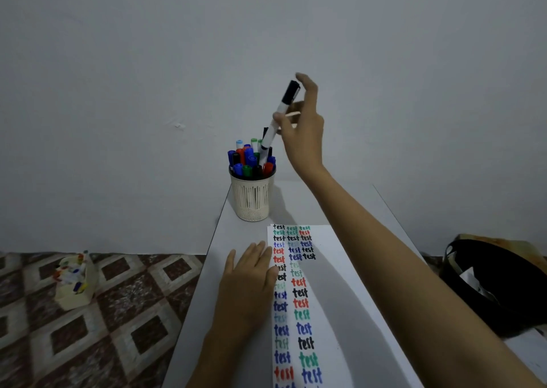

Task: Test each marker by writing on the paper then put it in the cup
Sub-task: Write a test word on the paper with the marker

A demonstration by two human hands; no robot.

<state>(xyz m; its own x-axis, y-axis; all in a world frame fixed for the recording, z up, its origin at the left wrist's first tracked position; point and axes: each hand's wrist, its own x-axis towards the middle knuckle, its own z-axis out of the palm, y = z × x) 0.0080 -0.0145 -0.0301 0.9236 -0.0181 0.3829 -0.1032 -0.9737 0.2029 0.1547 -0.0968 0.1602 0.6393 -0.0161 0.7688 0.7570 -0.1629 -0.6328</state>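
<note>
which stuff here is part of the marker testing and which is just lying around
Job: black marker, held by the right hand; cup of markers; paper, under the left hand.
Lying about: cream box on the floor; black bag.

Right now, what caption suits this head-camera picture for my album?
Right hand holds a black marker at the crowded cup; left hand rests on the paper.

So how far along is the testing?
Done: the paper carries columns of "test", and the cup is packed with markers. In hand: the right hand holds a black-capped marker, its lower end among those. Left: letting it go; no loose markers show on the table.
</note>
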